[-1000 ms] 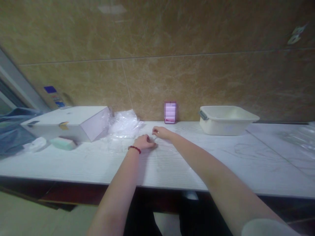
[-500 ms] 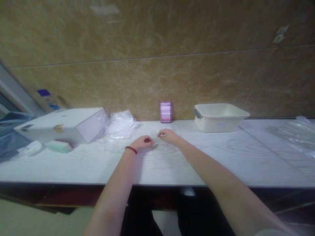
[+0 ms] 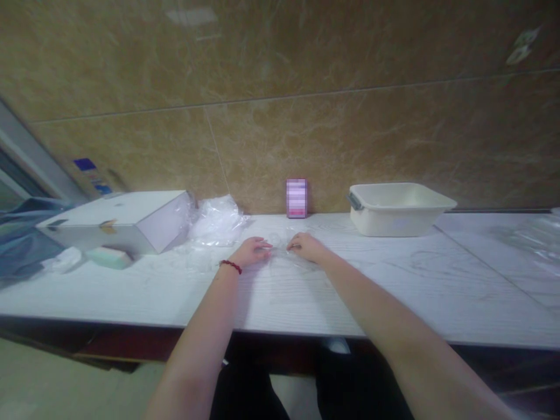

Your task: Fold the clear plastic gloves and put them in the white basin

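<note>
A piece of clear, crinkled plastic film (image 3: 279,244) lies on the white table between my two hands; its outline is hard to make out. My left hand (image 3: 252,252), with a dark red bead bracelet (image 3: 231,266) at the wrist, is at the film's left side. Its fingers are stretched out and the thumb stands apart from them. On the other side, my right hand (image 3: 307,247) has its fingers curled into a pinch on the film's right edge.
Crumpled clear bags (image 3: 219,221) lie beside a white box (image 3: 118,219) on the left, with a pale green sponge (image 3: 109,257) in front. A phone (image 3: 297,199) leans on the tiled wall. A cream basin (image 3: 394,216) stands right; more plastic (image 3: 540,236) lies beyond.
My hands have moved slightly apart, widening the gap over the clear film. The left fingers have straightened from a curl. The camera view has shifted a little.
</note>
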{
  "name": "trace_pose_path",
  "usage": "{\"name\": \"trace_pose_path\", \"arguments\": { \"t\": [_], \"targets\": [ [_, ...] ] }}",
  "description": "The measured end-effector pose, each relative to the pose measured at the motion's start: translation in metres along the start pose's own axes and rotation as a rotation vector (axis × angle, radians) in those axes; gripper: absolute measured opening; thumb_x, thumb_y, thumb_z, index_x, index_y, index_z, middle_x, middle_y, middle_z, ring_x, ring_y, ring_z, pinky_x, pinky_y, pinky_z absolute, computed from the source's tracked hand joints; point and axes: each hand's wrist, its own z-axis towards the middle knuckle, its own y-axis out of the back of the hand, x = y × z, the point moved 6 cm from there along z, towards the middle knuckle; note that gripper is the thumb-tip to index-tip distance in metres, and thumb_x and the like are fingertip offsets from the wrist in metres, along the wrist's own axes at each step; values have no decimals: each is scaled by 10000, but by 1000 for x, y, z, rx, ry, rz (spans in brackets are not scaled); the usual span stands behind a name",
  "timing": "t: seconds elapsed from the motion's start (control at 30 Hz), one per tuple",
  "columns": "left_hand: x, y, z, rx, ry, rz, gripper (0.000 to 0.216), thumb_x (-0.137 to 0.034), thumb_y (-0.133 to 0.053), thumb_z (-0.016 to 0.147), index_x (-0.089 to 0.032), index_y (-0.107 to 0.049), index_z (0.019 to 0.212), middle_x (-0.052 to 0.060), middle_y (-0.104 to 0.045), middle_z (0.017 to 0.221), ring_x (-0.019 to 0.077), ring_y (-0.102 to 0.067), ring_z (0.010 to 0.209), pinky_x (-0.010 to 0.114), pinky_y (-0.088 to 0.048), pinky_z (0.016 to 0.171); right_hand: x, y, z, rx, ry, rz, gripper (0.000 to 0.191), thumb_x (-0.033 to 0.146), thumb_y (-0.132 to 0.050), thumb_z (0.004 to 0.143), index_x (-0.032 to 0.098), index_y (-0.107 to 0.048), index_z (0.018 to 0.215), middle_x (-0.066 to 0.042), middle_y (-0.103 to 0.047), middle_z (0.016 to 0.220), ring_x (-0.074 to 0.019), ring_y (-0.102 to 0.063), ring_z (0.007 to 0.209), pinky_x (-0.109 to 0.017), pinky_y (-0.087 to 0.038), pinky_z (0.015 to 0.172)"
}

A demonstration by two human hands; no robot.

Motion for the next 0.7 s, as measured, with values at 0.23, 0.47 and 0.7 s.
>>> {"name": "trace_pose_path", "arguments": {
  "t": [0.23, 0.47, 0.7],
  "targets": [
    [5, -10, -2, 97, 156, 56, 378, -494, -315, 768, -329, -540, 1023, 5, -422, 1194, 206, -315, 1128, 374, -219, 939, 0, 2, 0, -10, -9, -33, 220, 164, -458, 706, 228, -644, 804, -19, -578, 830, -122, -487, 822, -236, -326, 794],
    [8, -14, 1, 105, 149, 76, 440, -527, -321, 749, -313, -481, 1098, 48, -364, 1248, 227, -279, 1155, 416, -176, 947, 3, 11, -4, 23, -43, -74, 218, 173, -465, 702, 232, -653, 797, -19, -580, 816, -126, -481, 804, -228, -322, 788],
    [-1, -11, -2, 145, 146, 35, 483, -550, -368, 716, -307, -453, 1125, 27, -330, 1277, 238, -226, 1180, 431, -142, 957, -1, 8, -6, 8, -53, -66, 209, 219, -467, 717, 262, -650, 806, -24, -547, 836, -140, -441, 848, -259, -288, 828]
  ]
}}
